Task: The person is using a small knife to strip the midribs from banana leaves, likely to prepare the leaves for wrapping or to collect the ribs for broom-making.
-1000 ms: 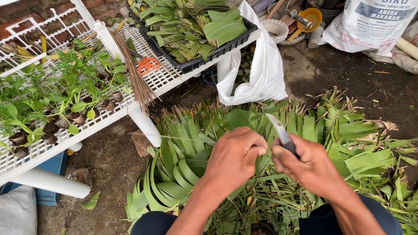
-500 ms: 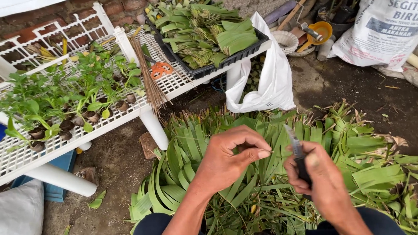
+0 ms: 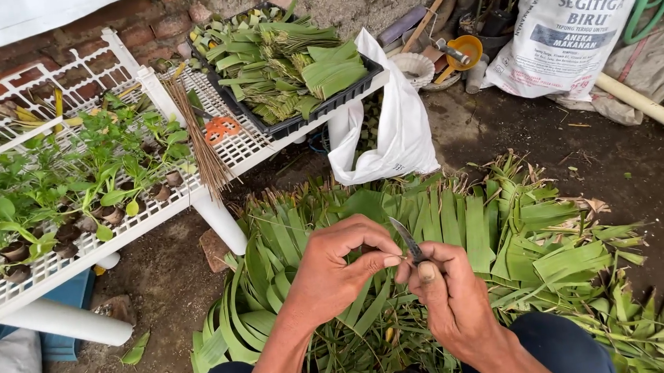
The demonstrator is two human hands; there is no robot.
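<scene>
My right hand (image 3: 452, 298) grips a small knife (image 3: 407, 240), blade pointing up and away, thumb pressed along its handle. My left hand (image 3: 339, 270) is right beside it, fingertips pinched together at the base of the blade; whatever it pinches is too thin to make out. Both hands hover above a large pile of long green palm leaves (image 3: 473, 232) spread on the dirt ground between my knees.
A white slatted rack (image 3: 131, 222) at the left carries small potted seedlings (image 3: 56, 196), a bundle of thin sticks (image 3: 203, 152), orange scissors (image 3: 223, 128) and a black tray of folded leaves (image 3: 286, 66). A white plastic bag (image 3: 390, 129) hangs off it. A printed sack (image 3: 568, 26) leans behind.
The hands parted half a second ago and have come back together, the left fingertips now meeting the knife. The view has shifted slightly.
</scene>
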